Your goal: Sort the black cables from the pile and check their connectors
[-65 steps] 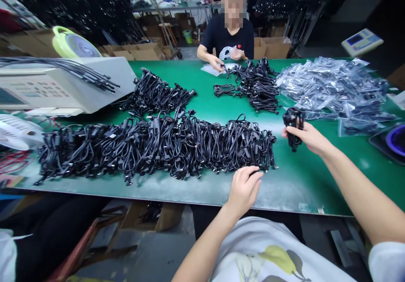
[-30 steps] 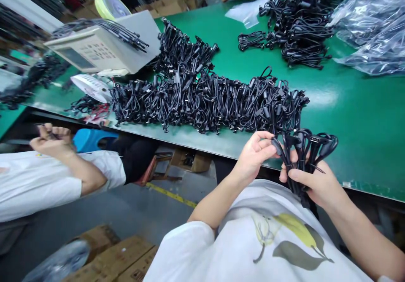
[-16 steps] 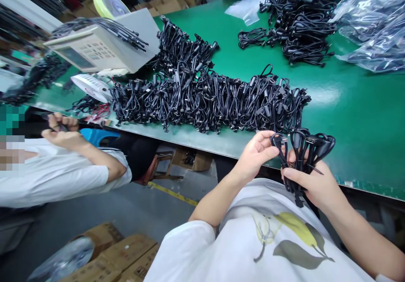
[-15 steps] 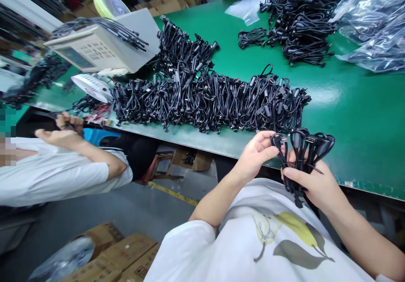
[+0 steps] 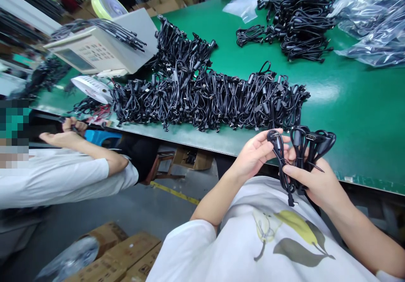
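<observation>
Gripping several tied black cables (image 5: 320, 146) in our right hand (image 5: 318, 181), we pinch one bundle (image 5: 280, 153) by its loop with our left hand (image 5: 255, 152), right at the near edge of the desk (image 5: 354, 143), below the cable row (image 5: 205, 100)!

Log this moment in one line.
left hand: touching leftmost held bundle | right hand: holds cable bundles | cable pile: on green table

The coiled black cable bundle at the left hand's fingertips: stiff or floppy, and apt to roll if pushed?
The coiled black cable bundle would probably hold together yet bend somewhat, since a tie cinches it and leaves its end loop free. It seems unlikely to roll, being long and uneven. Its metal-tipped plug juts out, so it might snag.
</observation>
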Demonstrator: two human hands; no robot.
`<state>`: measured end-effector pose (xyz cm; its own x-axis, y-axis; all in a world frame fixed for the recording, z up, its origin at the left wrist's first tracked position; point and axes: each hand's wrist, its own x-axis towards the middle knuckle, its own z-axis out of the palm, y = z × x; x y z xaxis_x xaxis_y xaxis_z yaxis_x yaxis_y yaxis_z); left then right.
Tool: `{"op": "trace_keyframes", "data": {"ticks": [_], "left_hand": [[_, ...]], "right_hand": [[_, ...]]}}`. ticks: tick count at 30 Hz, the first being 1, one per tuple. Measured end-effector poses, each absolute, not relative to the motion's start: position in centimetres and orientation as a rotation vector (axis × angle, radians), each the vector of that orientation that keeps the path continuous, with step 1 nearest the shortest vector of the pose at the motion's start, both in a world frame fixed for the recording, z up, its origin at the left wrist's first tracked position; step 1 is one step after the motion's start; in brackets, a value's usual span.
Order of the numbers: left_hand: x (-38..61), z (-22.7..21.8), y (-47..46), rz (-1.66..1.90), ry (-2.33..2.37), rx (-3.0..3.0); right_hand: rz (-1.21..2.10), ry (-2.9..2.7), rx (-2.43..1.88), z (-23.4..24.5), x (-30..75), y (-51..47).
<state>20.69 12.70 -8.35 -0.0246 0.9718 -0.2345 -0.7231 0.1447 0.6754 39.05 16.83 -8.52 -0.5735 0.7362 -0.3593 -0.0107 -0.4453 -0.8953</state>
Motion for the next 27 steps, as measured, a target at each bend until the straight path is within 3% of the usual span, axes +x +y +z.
{"op": "trace_keyframes", "data": {"ticks": [22,27], "left_hand": [[20.9,-8.2,13.1,1.305,0.896,0.509],[21.2,-8.9,12.4,1.381,0.947,0.597]], "right_hand": [[2.198,-1.159,-1.023,-7.8,38.4,17.4],[1.967,-1.216,-0.961,-7.1,37.6,18.7]]}}
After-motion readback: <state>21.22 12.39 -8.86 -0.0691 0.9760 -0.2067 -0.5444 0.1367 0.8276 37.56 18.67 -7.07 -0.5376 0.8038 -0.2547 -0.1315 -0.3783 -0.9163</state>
